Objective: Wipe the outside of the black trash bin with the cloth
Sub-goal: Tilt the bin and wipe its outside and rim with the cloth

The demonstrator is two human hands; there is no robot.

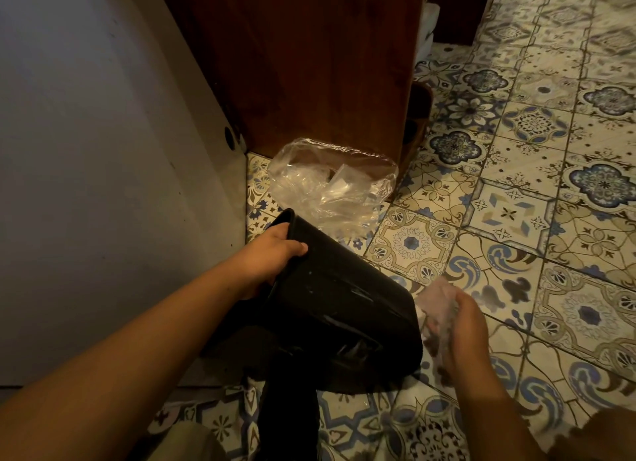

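The black trash bin (340,309) lies tilted on its side above the patterned floor, its open rim pointing up and left. My left hand (275,250) grips that rim, thumb outside and fingers hidden inside. My right hand (461,326) holds a pale, blurred cloth (438,300) bunched against the bin's right side near its base. The bin's glossy wall shows light streaks and specks.
A clear plastic bag (330,182) with crumpled wrappers lies on the tiled floor (516,219) just beyond the bin. A dark wooden cabinet (292,65) stands behind it. A white wall or panel (103,151) fills the left. Dark fabric (292,409) hangs below the bin.
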